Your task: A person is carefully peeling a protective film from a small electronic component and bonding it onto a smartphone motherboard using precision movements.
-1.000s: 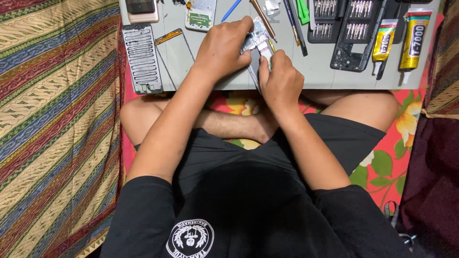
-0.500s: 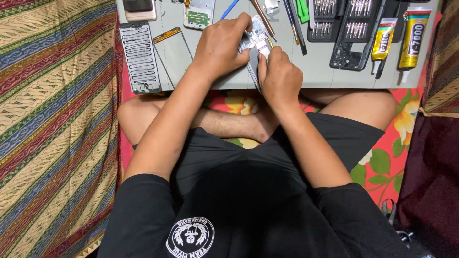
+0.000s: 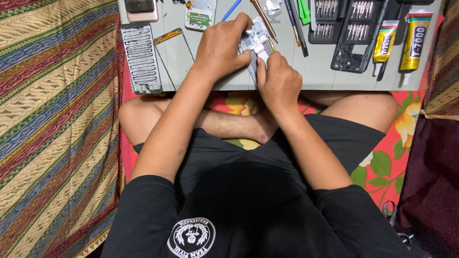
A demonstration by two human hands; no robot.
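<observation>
**Both hands on an opened phone at the surface's near edge**

Fingers point(image 3: 239, 26) of the left hand point(image 3: 220, 48) curl over the top of an opened phone point(image 3: 256, 40), pressing down on it, while the right hand point(image 3: 277, 81) pinches its lower end between thumb and bent fingers. The phone lies at upper centre of the frame on a grey surface point(image 3: 320, 76), close to the near edge. The surface stands low over the crossed legs, with a red flowered cloth point(image 3: 397, 138) under them and a striped cloth point(image 3: 52, 124) along the left of the frame.

Much of the phone is covered by the two hands — only a patch of exposed board shows between them. The surface's far part is cut off by the top of the frame, along with a bit set point(image 3: 354, 33) and two yellow glue tubes point(image 3: 413, 40).

The phone's long axis runs roughly top to bottom in the frame, leaning slightly left at the top.
</observation>
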